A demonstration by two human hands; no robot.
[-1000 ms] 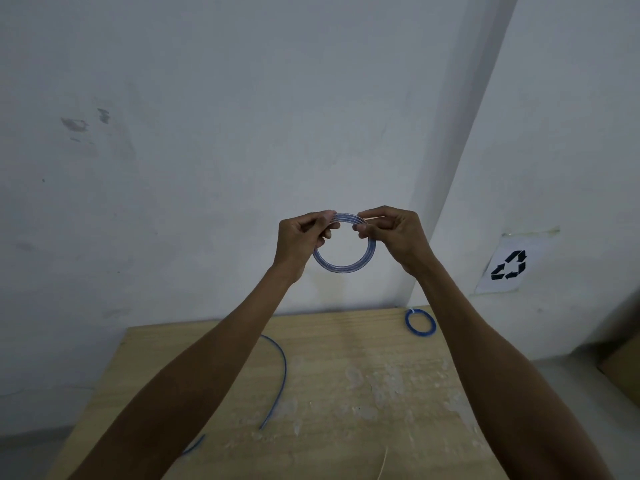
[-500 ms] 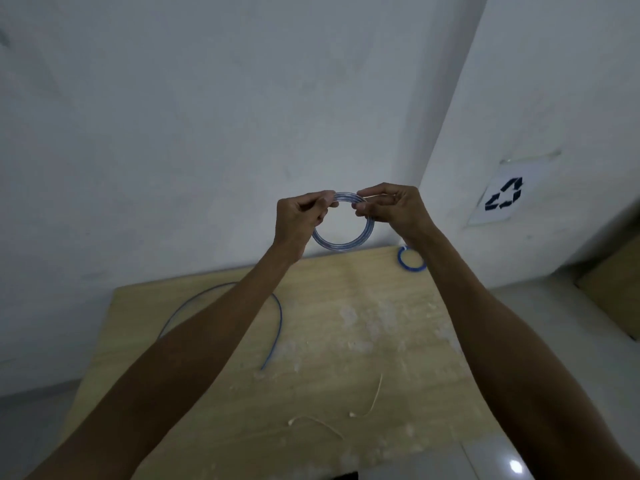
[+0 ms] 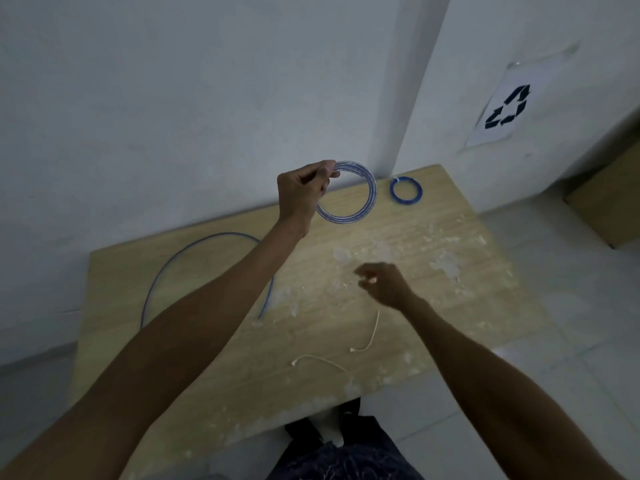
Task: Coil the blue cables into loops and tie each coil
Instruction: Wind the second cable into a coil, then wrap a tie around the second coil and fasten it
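The left hand [image 3: 301, 192] alone pinches the coil [image 3: 371, 199], thumb and curled fingers closed on the upper left of the ring, holding it up in the middle of the frame, in front of the wall and the far edge of the table [image 3: 450, 271]. A second ago both hands held this ring by its top. The right hand [image 3: 384, 284] has since let go and dropped to right of centre, low over the table, with its fingers loosely curled around nothing; it is blurred, so I cannot say more about how they lie.

The loops sit close together in one neat round, so the winding looks finished and the coil now depends on a single pinch. With no tie on it that I can see, it could spring apart if that pinch slips.

The right hand is just above the two pale ties [image 3: 372, 332] lying loose on the table below centre, so I judge the tying step is starting and the hand is going for one of them.

A tied coil [image 3: 405, 203] lies flat in the table's far corner, just right of the held one. A loose cable [image 3: 225, 233] arcs across the left of the table, partly hidden by the left forearm and not yet wound. That probably leaves one tie for each.
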